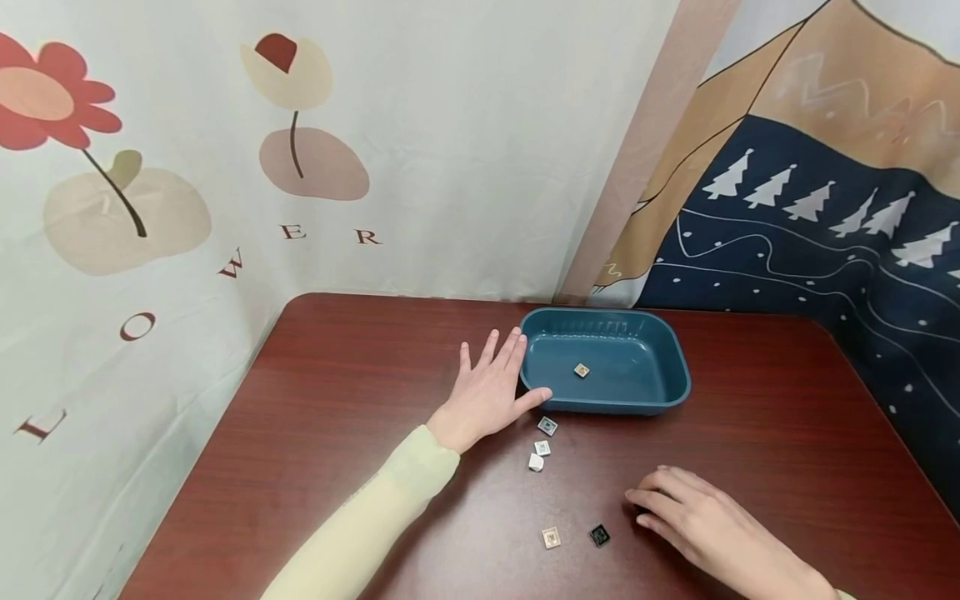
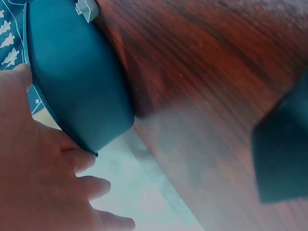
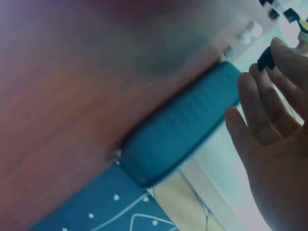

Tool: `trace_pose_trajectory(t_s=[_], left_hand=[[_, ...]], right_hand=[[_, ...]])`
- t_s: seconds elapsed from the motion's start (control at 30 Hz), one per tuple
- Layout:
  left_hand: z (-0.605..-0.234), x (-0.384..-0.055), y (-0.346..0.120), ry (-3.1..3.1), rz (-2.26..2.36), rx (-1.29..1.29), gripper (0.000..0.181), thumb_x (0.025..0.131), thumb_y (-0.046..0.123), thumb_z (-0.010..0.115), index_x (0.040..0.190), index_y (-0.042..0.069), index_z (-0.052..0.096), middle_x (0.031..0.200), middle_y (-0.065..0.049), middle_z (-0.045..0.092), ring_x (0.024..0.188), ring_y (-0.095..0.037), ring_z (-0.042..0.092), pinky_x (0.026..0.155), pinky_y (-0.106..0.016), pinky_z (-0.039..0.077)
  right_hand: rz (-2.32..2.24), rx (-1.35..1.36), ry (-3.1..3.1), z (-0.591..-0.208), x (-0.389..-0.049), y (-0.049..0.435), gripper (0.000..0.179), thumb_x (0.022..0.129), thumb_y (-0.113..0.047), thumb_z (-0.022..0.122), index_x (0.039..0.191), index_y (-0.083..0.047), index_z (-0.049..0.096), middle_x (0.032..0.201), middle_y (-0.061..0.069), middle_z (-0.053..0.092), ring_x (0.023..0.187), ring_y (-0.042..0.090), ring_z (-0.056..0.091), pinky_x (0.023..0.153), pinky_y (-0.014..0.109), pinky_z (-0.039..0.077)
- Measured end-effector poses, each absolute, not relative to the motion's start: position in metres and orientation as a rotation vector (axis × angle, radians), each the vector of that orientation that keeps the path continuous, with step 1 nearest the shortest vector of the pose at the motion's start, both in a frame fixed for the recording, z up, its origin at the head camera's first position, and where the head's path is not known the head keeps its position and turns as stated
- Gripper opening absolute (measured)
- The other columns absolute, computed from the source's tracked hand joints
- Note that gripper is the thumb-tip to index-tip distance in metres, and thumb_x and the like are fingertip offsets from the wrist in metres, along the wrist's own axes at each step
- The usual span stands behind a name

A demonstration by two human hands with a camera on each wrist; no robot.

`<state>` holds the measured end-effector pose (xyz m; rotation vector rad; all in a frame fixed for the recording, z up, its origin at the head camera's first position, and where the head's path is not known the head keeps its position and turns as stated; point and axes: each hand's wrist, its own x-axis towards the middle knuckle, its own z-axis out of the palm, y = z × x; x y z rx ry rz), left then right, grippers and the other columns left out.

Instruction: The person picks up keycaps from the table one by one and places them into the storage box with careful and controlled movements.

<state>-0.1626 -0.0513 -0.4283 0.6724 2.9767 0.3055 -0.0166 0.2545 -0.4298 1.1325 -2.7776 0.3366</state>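
My left hand (image 1: pixel 487 387), fingers spread and straight, rests against the left side of a blue plastic bin (image 1: pixel 675 379). Its thumb (image 2: pixel 21 74) touches the bin's rim. A black keycap (image 3: pixel 266 58) is pinched between the thumb and fingers of my right hand (image 1: pixel 697 512), low over the table in front of the bin. Inside the bin lies a single beige keycap (image 1: pixel 581 370). To the left of my right hand are another black keycap (image 1: pixel 599 535) and a beige one (image 1: pixel 551 537), both on the table.
A grey keycap (image 1: pixel 547 426) and two white ones, a nearer (image 1: pixel 536 462) and a farther (image 1: pixel 542 448), lie in a line before the bin. All stand on a reddish-brown wooden table (image 1: pixel 360 358). Printed curtains (image 1: pixel 465 150) hang behind its far edge.
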Motion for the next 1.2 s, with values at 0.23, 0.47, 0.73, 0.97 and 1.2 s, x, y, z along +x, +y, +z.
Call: trace_pose_trajectory(t_s=[0.23,0.47,0.73,0.97,1.2], left_hand=[[-0.425,-0.163,-0.051,2.966,0.312,0.671,0.096,0.099,0.077,0.039,0.166,0.010,0.020,0.173,-0.004,0.013,0.159,-0.034,0.009,0.119,-0.071,0.008],[-0.425,-0.164,-0.051,2.979,0.308,0.674,0.095,0.099,0.075,0.039,0.166,0.010,0.021,0.173,-0.005,0.014,0.158,-0.036,0.012,0.119,-0.072,0.009],[-0.426,-0.162,-0.051,2.986,0.318,0.667,0.095,0.099,0.075,0.039,0.166,0.010,0.021,0.173,-0.004,0.014,0.158,-0.035,0.012,0.119,-0.071,0.010],[-0.425,-0.160,-0.051,2.985,0.339,0.672,0.094,0.100,0.074,0.042,0.165,0.009,0.022,0.173,-0.005,0.015,0.158,-0.036,0.013,0.119,-0.072,0.010],[-0.427,-0.160,-0.051,2.975,0.325,0.668,0.096,0.099,0.076,0.039,0.166,0.011,0.020,0.173,-0.004,0.014,0.159,-0.035,0.011,0.119,-0.072,0.009]], right_hand=[[0.386,1.063,-2.590,-0.412,-0.031,0.253,0.036,0.108,-0.047,0.051,0.118,-0.024,0.076,0.114,-0.015,0.065,0.101,0.004,0.058,0.094,0.012,0.046],[0.443,1.037,-2.424,-0.390,-0.048,0.246,0.055,0.112,-0.049,0.036,0.115,-0.013,0.077,0.111,-0.003,0.069,0.102,0.017,0.063,0.110,0.011,0.032],[0.464,0.983,-2.408,-0.376,-0.062,0.240,0.060,0.111,-0.051,0.036,0.115,-0.008,0.078,0.109,0.004,0.069,0.103,0.022,0.065,0.116,0.014,0.024],[0.513,0.909,-2.412,-0.371,-0.076,0.234,0.060,0.109,-0.054,0.041,0.119,-0.007,0.077,0.111,0.004,0.069,0.107,0.022,0.063,0.110,0.009,0.031],[0.504,0.870,-2.390,-0.367,-0.092,0.227,0.062,0.108,-0.056,0.041,0.121,-0.007,0.076,0.112,0.005,0.070,0.106,0.021,0.064,0.100,0.018,0.044]])
